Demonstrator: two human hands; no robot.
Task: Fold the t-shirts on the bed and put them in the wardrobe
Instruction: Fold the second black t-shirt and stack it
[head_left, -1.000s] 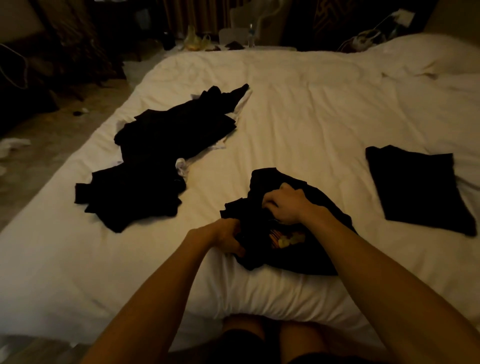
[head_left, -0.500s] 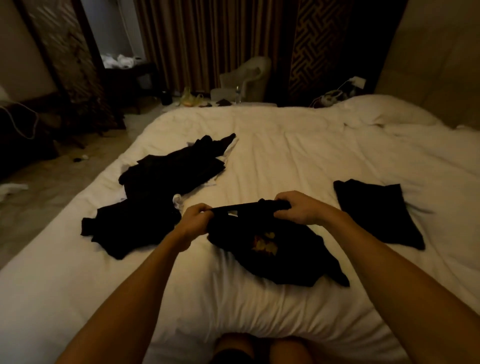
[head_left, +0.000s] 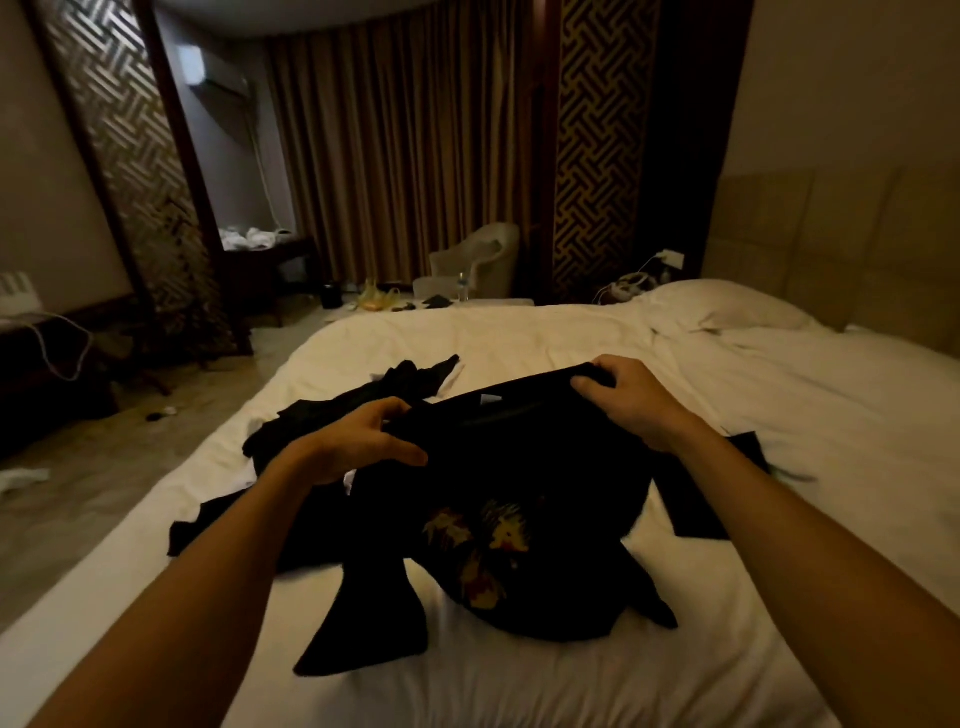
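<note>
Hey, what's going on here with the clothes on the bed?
A person is holding a black t-shirt by its top edge, left hand and right hand gripping either side, the rest draped on the bed. More unfolded dark shirts lie to the left; a folded one lies to the right.

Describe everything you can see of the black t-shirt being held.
The black t-shirt looks like soft, limp cloth, with a yellow-orange print on it and a small white label near the top edge. The left hand and right hand grip its top edge, holding it raised. Its lower part and a sleeve lie crumpled on the white bed.
</note>
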